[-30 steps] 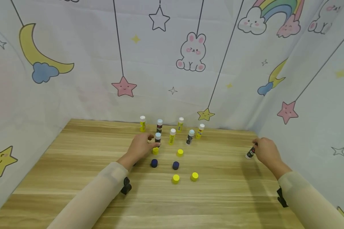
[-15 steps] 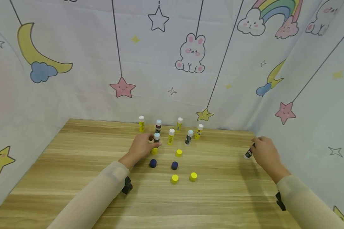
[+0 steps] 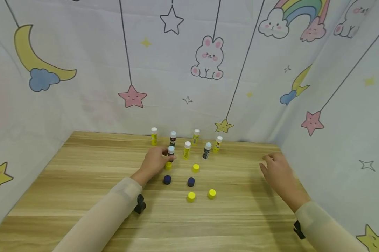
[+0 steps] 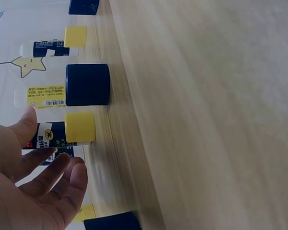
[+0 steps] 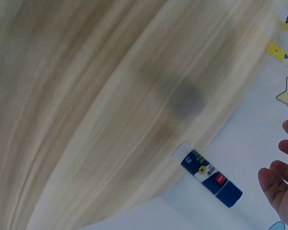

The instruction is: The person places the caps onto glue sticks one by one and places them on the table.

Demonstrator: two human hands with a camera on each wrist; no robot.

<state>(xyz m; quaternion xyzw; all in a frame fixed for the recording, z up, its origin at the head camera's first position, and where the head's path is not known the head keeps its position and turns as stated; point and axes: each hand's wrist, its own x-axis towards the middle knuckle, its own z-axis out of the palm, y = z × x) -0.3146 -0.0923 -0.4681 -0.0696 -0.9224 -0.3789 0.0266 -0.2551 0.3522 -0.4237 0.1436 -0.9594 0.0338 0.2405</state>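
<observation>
My left hand (image 3: 153, 161) pinches an upright dark glue stick (image 3: 171, 149) with a pale top between thumb and fingers. In the left wrist view, the thumb lies on this glue stick's dark label (image 4: 47, 135), and a yellow cap (image 4: 80, 127) overlaps its lower end. Over at the right side of the table, my right hand (image 3: 278, 175) has loosely bent fingers with nothing between them. The right wrist view shows another dark glue stick (image 5: 209, 175) standing on its white end, apart from those fingers; in the head view the hand hides it.
Around the left hand stand several upright glue sticks, such as a yellow one (image 3: 187, 151) and a dark one (image 3: 206, 151). Loose yellow caps (image 3: 191, 196) and dark blue caps (image 3: 191, 182) lie nearer on the wooden table (image 3: 239, 220). A patterned cloth (image 3: 164, 70) hangs behind.
My right hand has let go of the dark glue stick, loosened its fingers and drawn slightly left. The left hand keeps its hold in the same spot. The head view has shifted slightly.
</observation>
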